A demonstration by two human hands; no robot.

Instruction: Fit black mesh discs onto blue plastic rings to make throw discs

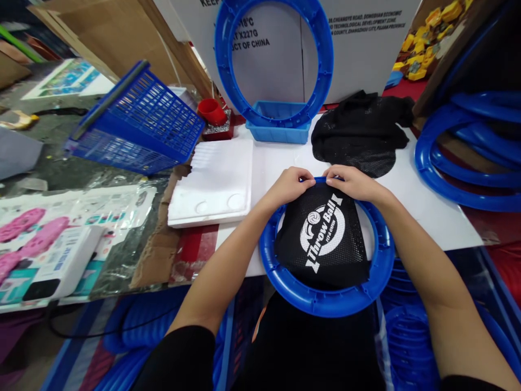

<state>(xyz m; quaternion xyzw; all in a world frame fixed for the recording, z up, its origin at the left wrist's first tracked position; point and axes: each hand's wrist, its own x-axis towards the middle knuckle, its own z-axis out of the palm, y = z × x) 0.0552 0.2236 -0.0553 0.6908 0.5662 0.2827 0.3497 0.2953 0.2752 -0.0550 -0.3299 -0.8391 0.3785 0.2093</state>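
A blue plastic ring [325, 304] lies at the table's front edge, partly overhanging it. Across its opening rests a black mesh net [350, 244] with a white "Throw Ball" print. At the ring's far side, my left hand [291, 185] pinches the net's upper edge against the rim. My right hand [352, 182] pinches the same edge just beside it, the two thumbs nearly meeting. Only the upper part of the net reaches the rim under my fingers; its lower part lies loose over the ring.
Behind, another blue ring [325, 60] stands upright in a light-blue tray [280, 133] against a white carton. Black nets [362, 130] lie right of it. More rings [431, 157] are stacked at right. A foam slab [215, 184] and a blue basket [142, 119] are at left.
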